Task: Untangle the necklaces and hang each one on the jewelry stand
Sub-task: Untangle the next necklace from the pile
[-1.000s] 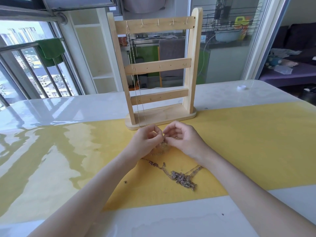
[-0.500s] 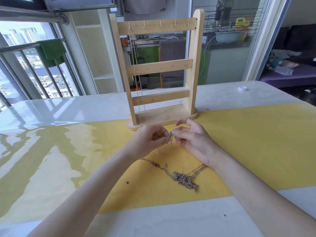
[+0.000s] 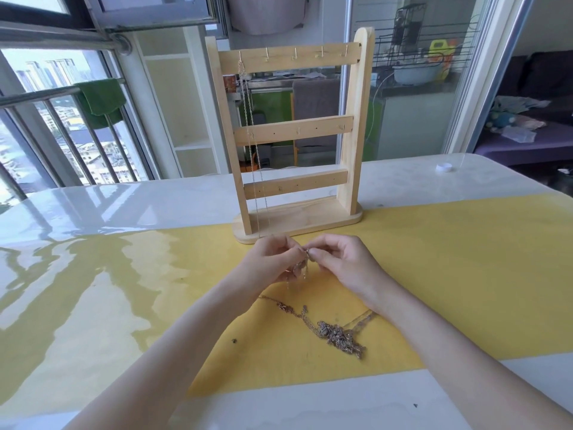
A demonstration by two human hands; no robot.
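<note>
Hands, left [image 3: 273, 262] and right [image 3: 344, 265], pinch one chain [image 3: 305, 263] over yellow mat [image 3: 449, 274] on glossy white table [image 3: 108, 203].

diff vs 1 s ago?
Both hands, left hand and right hand, lifted the thin gold chain off the yellow mat, now pinching it between fingertips. Unchanged: tangled necklace pile on the mat, one chain hanging on the wooden jewelry stand.

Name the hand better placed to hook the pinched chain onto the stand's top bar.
Right, probably. The right hand pinches the thin gold chain's top end, and the free hooks on the wooden jewelry stand lie toward its side; the left hand holds the slack.
</note>
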